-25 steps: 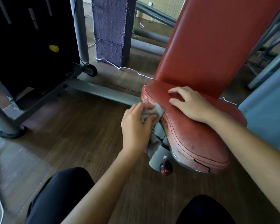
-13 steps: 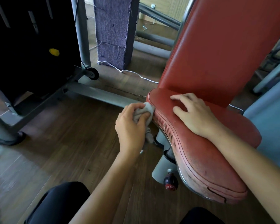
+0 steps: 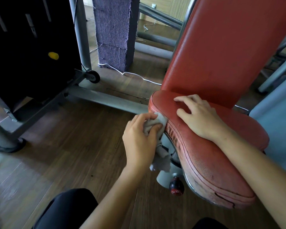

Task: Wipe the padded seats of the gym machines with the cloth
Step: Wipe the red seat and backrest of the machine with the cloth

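A red padded seat (image 3: 210, 156) with worn, cracked edges lies in front of me, below its upright red backrest (image 3: 224, 52). My left hand (image 3: 139, 141) grips a bunched grey cloth (image 3: 157, 123) and presses it against the seat's left side edge near the back. A loose end of the cloth hangs down below the hand. My right hand (image 3: 200, 116) rests palm down on the top of the seat, fingers spread toward the backrest.
Under the seat are a grey post and a red-and-black adjustment knob (image 3: 176, 187). A grey machine frame (image 3: 106, 98) and a dark weight stack (image 3: 31, 47) stand to the left on the wooden floor. A carpeted pillar (image 3: 114, 32) rises behind. My knees show at the bottom.
My left hand with the cloth has slid back and forth a little along the seat's left edge. The right hand stays on the seat top. The camera has shifted slightly.
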The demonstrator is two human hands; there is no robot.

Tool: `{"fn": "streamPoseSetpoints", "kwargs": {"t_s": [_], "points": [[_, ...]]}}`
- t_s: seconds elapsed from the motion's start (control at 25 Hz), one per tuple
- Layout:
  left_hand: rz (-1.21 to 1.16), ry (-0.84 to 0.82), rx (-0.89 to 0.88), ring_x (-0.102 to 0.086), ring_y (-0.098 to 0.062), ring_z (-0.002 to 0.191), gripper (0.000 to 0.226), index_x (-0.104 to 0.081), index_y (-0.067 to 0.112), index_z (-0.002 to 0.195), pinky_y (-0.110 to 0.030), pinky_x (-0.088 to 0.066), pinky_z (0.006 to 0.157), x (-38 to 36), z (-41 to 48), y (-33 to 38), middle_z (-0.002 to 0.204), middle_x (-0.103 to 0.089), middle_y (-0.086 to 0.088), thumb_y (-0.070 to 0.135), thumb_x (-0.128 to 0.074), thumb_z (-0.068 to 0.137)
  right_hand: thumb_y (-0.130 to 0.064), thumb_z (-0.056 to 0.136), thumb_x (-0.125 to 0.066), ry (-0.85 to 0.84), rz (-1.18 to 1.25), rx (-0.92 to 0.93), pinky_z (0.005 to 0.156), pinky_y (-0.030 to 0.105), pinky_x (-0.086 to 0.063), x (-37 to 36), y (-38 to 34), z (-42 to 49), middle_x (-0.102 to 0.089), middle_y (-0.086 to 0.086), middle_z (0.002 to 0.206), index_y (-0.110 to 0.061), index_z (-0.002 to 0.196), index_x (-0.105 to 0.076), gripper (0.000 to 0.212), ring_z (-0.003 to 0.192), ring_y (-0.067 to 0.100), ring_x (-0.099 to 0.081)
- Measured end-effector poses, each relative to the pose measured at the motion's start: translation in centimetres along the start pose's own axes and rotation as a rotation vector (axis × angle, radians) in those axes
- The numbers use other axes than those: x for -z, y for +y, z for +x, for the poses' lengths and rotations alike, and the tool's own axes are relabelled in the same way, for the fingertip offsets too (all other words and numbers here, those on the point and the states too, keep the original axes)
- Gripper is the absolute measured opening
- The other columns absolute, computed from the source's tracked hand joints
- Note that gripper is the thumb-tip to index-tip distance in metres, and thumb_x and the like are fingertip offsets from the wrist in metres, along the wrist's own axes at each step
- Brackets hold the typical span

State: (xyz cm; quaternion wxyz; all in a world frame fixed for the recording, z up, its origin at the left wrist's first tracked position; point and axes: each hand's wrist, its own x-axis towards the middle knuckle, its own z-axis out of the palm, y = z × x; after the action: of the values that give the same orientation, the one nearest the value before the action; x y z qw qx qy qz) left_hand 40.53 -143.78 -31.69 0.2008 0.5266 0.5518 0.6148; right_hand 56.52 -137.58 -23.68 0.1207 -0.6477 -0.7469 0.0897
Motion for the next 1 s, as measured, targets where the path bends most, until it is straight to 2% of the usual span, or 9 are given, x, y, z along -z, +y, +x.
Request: {"fn": "streamPoseSetpoints", "kwargs": {"t_s": [0.16, 0.32, 0.4, 0.48, 0.6, 0.84, 1.0], "points": [[-0.053, -0.019, 0.093, -0.065, -0.01, 0.098, 0.025, -0.067, 0.032, 0.1, -0.044, -0.057, 0.084, 0.2, 0.5, -0.4, 0.098, -0.067, 0.019, 0.016, -0.077, 0.083, -0.046, 0.094, -0.044, 0.0, -0.009, -0.004, 0.109, 0.05, -0.029, 0.0, 0.0, 0.1, -0.043, -0.01, 0.142, -0.045, 0.136, -0.049, 0.042, 0.133, 0.025, -0.04], [-0.092, -0.194, -0.074, -0.065, -0.008, 0.097, 0.026, -0.065, 0.039, 0.104, -0.041, -0.057, 0.081, 1.3, -2.9, 2.4, 0.098, -0.067, 0.021, 0.028, -0.075, 0.082, -0.045, 0.094, -0.046, 0.002, -0.005, -0.009, 0.108, 0.049, -0.029, 0.0, 0.0, 0.1, -0.044, -0.009, 0.142, -0.045, 0.136, -0.049, 0.042, 0.133, 0.026, -0.04], [-0.012, -0.163, -0.096, -0.063, -0.006, 0.096, 0.023, -0.067, 0.037, 0.101, -0.041, -0.056, 0.081, 1.0, -0.9, 1.7, 0.095, -0.065, 0.022, 0.027, -0.076, 0.083, -0.044, 0.095, -0.047, 0.0, -0.016, -0.003, 0.108, 0.049, -0.029, 0.0, 0.0, 0.1, -0.043, -0.007, 0.144, -0.044, 0.138, -0.049, 0.042, 0.133, 0.026, -0.04], [-0.014, -0.148, -0.042, -0.064, -0.007, 0.097, 0.023, -0.067, 0.035, 0.1, -0.042, -0.056, 0.083, 1.2, -0.3, 1.8, 0.097, -0.066, 0.02, 0.025, -0.077, 0.082, -0.045, 0.096, -0.047, -0.002, -0.02, -0.009, 0.108, 0.048, -0.029, 0.1, -0.1, 0.0, -0.043, -0.007, 0.145, -0.043, 0.139, -0.048, 0.043, 0.134, 0.026, -0.04], [-0.116, -0.245, 0.008, -0.067, -0.008, 0.098, 0.026, -0.067, 0.037, 0.101, -0.042, -0.058, 0.082, 2.2, -3.8, 2.8, 0.099, -0.069, 0.019, 0.026, -0.078, 0.08, -0.044, 0.095, -0.046, 0.001, -0.018, -0.01, 0.108, 0.048, -0.029, 0.0, -0.1, -0.1, -0.044, -0.007, 0.144, -0.044, 0.138, -0.049, 0.043, 0.134, 0.026, -0.041], [-0.082, -0.204, -0.026, -0.066, -0.009, 0.099, 0.024, -0.069, 0.03, 0.1, -0.041, -0.056, 0.083, 1.7, -3.6, 2.7, 0.098, -0.069, 0.017, 0.021, -0.079, 0.08, -0.045, 0.096, -0.047, 0.009, -0.021, -0.011, 0.107, 0.047, -0.03, 0.1, -0.1, 0.0, -0.044, -0.006, 0.143, -0.044, 0.137, -0.049, 0.042, 0.133, 0.027, -0.042], [-0.01, -0.238, -0.123, -0.065, -0.009, 0.097, 0.023, -0.07, 0.025, 0.1, -0.04, -0.055, 0.082, 1.8, -2.8, 2.5, 0.099, -0.068, 0.017, 0.021, -0.079, 0.08, -0.046, 0.096, -0.047, 0.006, -0.018, -0.012, 0.107, 0.048, -0.029, 0.0, 0.0, 0.2, -0.044, -0.007, 0.143, -0.044, 0.137, -0.049, 0.041, 0.133, 0.026, -0.041]]}}
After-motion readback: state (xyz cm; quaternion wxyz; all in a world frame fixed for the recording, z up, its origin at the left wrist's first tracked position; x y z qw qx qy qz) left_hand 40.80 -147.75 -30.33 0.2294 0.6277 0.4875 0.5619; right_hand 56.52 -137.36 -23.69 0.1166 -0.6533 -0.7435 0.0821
